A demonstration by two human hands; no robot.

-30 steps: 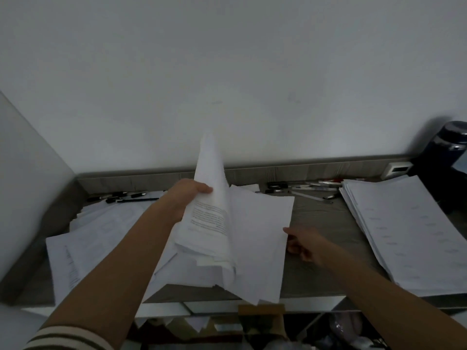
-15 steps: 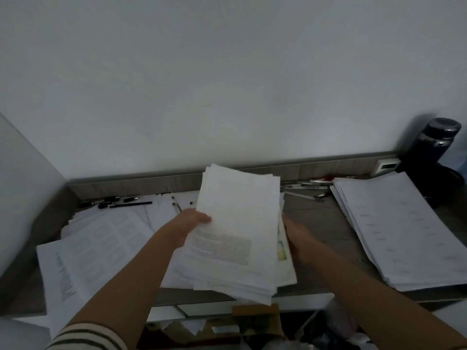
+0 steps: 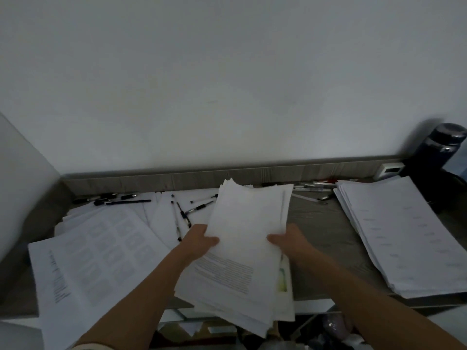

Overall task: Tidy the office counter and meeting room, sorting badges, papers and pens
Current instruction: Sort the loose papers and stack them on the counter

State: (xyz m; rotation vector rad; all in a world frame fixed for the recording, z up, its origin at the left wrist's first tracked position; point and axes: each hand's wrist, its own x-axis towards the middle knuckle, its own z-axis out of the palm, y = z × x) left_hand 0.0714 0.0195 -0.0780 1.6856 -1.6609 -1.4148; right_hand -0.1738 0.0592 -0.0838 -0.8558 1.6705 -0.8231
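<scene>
Both hands [image 3: 199, 242] [image 3: 290, 241] grip paper stack [image 3: 242, 238] above counter [image 3: 321, 223]

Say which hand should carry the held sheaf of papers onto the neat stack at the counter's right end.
Right, probably. The right hand grips the sheaf on the side nearest the neat stack, bare counter between; the left hand would have to cross over.

1. The head camera looks from the person's own head, forward and down over the counter [image 3: 318, 218] toward the wall [image 3: 227, 84].
2. It is near: the left hand [image 3: 199, 241] and right hand [image 3: 290, 241], gripping the paper stack [image 3: 242, 223], sit in the lower centre, forearms entering from below.
3. Its wide lens takes in the counter as far as the bottle [image 3: 439, 152] at right.
</scene>
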